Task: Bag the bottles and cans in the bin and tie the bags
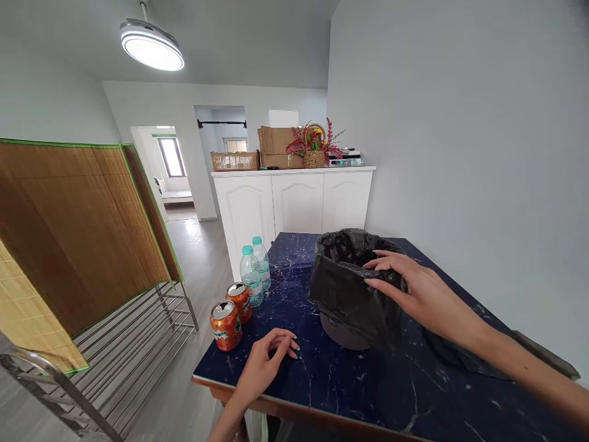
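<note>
A trash bin (338, 331) lined with a black plastic bag (350, 294) stands on the dark blue marbled table (294, 252). The bag is folded down over the bin's rim and hides most of its side. My right hand (414, 285) grips this rim from the right, thumb outside and fingers inside. Near the table's front edge my left hand (267, 362) rests with loosely bent fingers and holds nothing. Two orange soda cans, a nearer can (225, 325) and a farther can (240, 301), stand just beyond it. Behind them are two clear bottles with teal caps, a front bottle (251, 276) and a back bottle (261, 261).
Dark material (455, 353) lies under my right forearm. A wall (460, 153) runs along the right side. On the left is a metal rack (138, 344) with a bamboo mat (83, 227). A white cabinet (297, 199) behind the table carries boxes and a flower basket (315, 156).
</note>
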The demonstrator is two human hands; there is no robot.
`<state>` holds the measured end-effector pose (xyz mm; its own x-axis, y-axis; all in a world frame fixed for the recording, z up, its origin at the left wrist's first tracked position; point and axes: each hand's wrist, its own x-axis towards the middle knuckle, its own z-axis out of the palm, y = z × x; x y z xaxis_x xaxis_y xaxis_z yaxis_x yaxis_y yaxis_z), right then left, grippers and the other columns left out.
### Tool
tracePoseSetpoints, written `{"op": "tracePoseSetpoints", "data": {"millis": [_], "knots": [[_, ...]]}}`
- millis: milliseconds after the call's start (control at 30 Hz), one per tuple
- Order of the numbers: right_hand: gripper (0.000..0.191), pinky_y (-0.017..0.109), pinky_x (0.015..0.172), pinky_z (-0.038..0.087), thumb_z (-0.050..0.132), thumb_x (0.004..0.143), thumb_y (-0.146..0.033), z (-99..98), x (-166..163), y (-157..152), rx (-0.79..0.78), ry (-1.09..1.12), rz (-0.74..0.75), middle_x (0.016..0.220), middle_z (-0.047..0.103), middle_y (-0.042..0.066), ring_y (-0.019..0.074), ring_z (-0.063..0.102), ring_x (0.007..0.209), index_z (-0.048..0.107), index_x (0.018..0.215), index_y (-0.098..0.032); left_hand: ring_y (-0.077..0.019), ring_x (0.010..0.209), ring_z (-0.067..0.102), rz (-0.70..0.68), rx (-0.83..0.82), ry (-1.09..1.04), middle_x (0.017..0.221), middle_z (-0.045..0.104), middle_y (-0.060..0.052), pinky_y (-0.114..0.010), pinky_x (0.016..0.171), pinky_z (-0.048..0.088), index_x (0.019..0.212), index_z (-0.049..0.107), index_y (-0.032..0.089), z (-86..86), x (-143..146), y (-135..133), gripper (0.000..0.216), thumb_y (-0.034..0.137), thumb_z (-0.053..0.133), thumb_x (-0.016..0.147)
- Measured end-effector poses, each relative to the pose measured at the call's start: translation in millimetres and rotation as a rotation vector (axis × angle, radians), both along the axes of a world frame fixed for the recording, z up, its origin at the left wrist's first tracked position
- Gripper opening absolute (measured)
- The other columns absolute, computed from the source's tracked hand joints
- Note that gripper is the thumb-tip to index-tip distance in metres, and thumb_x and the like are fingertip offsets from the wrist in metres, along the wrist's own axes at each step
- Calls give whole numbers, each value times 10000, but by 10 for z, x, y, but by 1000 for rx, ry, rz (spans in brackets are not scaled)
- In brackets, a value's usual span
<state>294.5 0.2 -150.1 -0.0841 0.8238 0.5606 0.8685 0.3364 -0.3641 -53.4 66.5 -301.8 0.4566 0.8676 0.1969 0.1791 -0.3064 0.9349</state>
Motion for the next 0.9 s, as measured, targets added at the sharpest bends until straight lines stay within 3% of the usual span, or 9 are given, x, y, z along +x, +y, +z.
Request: {"op": "tracePoseSetpoints", "data": {"millis": [133, 200, 267, 333, 400, 533, 633, 733, 900], "knots": [[495, 609, 1121, 560, 581, 1030, -636, -159, -72, -126, 77, 60, 7, 1693, 448, 58, 374, 286, 1627, 526, 1430, -350, -225, 878, 759, -4, 3, 4, 1009, 792, -84, -359, 888, 570, 1116, 686, 189, -33, 12, -1, 415, 578, 553, 1063], [652, 622, 1206, 479, 640, 1009, -601, -343, -73, -230, 165, 165, -25, 1760, 317, 70, 377, 279, 1629, 404, 1561, -346, -224, 870, 763, 0, 22, 23, 999, 797, -81, -352, 877, 579, 1108, 689, 192, 1, 30, -41, 410, 572, 542, 1067], [622, 605, 1238, 442, 664, 1005, -548, -647, -28, -334, 279, 311, -86, 1728, 364, 98, 374, 375, 1585, 429, 1534, -321, -218, 836, 762, 1, 83, 89, 952, 803, -62, -333, 839, 583, 1097, 702, 204, 130, 47, -97, 385, 550, 533, 1073], [453, 564, 1173, 507, 651, 1008, -527, -1050, 70, -411, 329, 457, -184, 1586, 534, 122, 368, 519, 1479, 544, 1386, -302, -208, 780, 750, 39, 223, 197, 860, 794, -27, -315, 798, 575, 1100, 725, 227, 396, 53, -125, 345, 513, 535, 1076], [348, 495, 1045, 596, 579, 1039, -547, -1478, 200, -449, 210, 586, -247, 1364, 681, 122, 330, 691, 1260, 583, 1285, -300, -213, 770, 738, 171, 441, 290, 803, 774, -4, -321, 813, 567, 1139, 741, 252, 796, 46, -65, 318, 482, 529, 1077], [354, 376, 914, 632, 570, 1032, -592, -2048, 403, -453, -134, 583, -97, 1117, 783, 87, 284, 774, 1069, 640, 1204, -291, -283, 1082, 720, 480, 812, 593, 1166, 787, -84, -406, 981, 555, 1228, 718, 237, 1690, 42, 447, 354, 423, 450, 1091], [369, 326, 864, 630, 552, 1048, -587, -2142, 438, -452, -244, 603, -5, 1139, 791, 78, 268, 777, 1073, 651, 1254, -298, -388, 1312, 618, 552, 795, 925, 1385, 704, -182, -539, 1113, 471, 1358, 655, 177, 2087, 65, 1026, 388, 342, 557, 1020], [375, 298, 741, 625, 543, 1048, -599, -2127, 420, -459, -262, 645, -4, 1141, 793, 78, 265, 785, 1013, 668, 1245, -304, -454, 1287, 631, 571, 675, 1086, 1285, 734, -228, -663, 1135, 412, 1397, 626, 118, 2190, 76, 1480, 494, 355, 686, 968], [404, 295, 519, 543, 544, 1040, -613, -2122, 396, -461, -276, 658, -5, 1109, 798, 83, 236, 759, 738, 687, 1259, -305, -280, 1154, 698, 522, 551, 1223, 1347, 679, -121, -510, 986, 597, 1357, 649, 177, 2117, 89, 1719, 393, 393, 696, 1033]]}}
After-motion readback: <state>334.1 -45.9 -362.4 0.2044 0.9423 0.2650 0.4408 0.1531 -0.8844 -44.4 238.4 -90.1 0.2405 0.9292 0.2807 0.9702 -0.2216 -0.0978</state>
